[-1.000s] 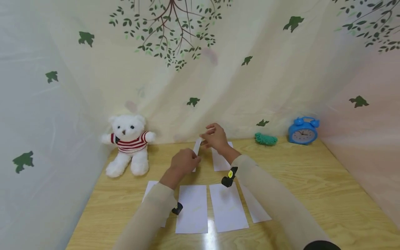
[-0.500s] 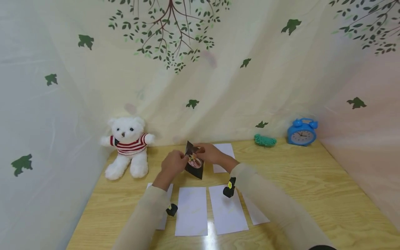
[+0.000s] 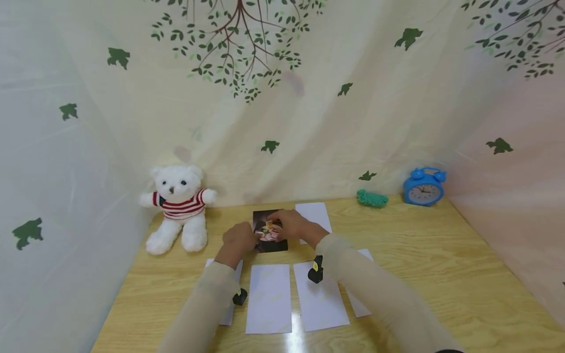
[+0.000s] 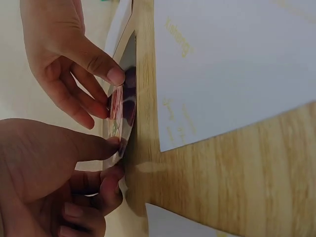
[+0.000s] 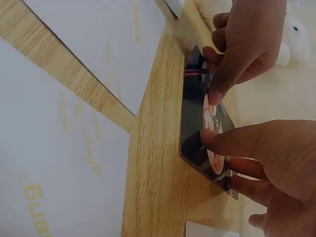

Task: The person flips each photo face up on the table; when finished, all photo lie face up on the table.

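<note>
A dark photo print (image 3: 274, 247) showing a bowl of food lies face up at the middle back of the table, between both hands. My left hand (image 3: 240, 239) pinches its left side, thumb on the picture and fingers at the edge, as the left wrist view shows. At the other side my right hand (image 3: 293, 226) holds the print, its thumb (image 5: 215, 140) on the glossy face and its fingers along the far edge. Seen from the wrists, the print (image 4: 129, 101) looks slightly bent. To its right is a white card (image 3: 312, 212), partly behind the right hand.
Nearer me, several white cards (image 3: 269, 299) lie in a row on the wooden table (image 3: 441, 274), partly under my forearms. Along the back stand a white teddy bear (image 3: 182, 208), a green yarn bundle (image 3: 372, 198) and a blue alarm clock (image 3: 423, 187). A printed curtain (image 3: 212, 142) hangs behind.
A white card held edge-on between my hands has been turned over, showing its dark picture side. Both hands have come down with it to the table, the left moving slightly leftward.
</note>
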Available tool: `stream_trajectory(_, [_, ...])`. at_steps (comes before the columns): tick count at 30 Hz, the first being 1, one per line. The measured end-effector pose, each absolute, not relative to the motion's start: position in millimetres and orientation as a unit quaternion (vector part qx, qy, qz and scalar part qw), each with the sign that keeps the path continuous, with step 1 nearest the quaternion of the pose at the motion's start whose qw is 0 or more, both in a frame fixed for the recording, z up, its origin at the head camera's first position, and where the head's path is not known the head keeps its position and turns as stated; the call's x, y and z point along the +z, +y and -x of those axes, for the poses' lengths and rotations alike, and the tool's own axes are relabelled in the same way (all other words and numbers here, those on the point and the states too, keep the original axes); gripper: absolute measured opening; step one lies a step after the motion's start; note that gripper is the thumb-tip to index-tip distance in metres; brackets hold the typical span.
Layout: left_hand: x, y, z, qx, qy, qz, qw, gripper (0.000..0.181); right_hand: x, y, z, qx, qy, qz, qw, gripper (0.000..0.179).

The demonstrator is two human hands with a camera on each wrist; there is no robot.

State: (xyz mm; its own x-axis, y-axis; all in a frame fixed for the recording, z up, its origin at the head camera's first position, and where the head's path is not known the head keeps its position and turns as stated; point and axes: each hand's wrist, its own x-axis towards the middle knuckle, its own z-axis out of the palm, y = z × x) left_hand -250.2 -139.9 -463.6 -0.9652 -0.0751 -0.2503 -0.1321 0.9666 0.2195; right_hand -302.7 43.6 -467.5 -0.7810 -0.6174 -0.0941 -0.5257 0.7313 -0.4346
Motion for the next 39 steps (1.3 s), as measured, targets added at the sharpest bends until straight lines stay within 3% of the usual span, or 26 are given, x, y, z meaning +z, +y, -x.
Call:
stream_trajectory(11, [-459.1,-134.9,257.3,0.121,0.990,0.026,0.067,0.035,-464.1,42.3,305.9,-0.241,0.916,0.289,0.138,0.061])
stream_trajectory(17, [-463.5,-135.2,259.9,0.133,0.990,0.013,0.055,0.040,-466.0,56.0,312.4,-0.367,0.889,0.251,0.113,0.036])
stream_trajectory(20, [-467.7,-132.8,258.4,0.157,0.987,-0.005,0.042,0.044,-463.0,74.2,318.7,-0.437,0.874,0.199,0.074,0.020])
stream_trajectory(25, [-465.9,-119.6,253.8,0.178,0.982,-0.057,0.013,0.043,-451.7,109.3,330.7,-0.401,0.908,0.120,0.032,0.009])
stream_trajectory(31, [-456.9,-92.8,243.8,0.191,0.974,-0.117,0.015,0.035,-458.7,144.7,334.2,-0.351,0.933,0.056,0.060,0.019])
stream_trajectory(39, [-460.1,-60.3,242.7,0.167,0.966,-0.199,0.004,0.032,-473.0,169.1,330.7,-0.341,0.934,0.048,0.096,0.040])
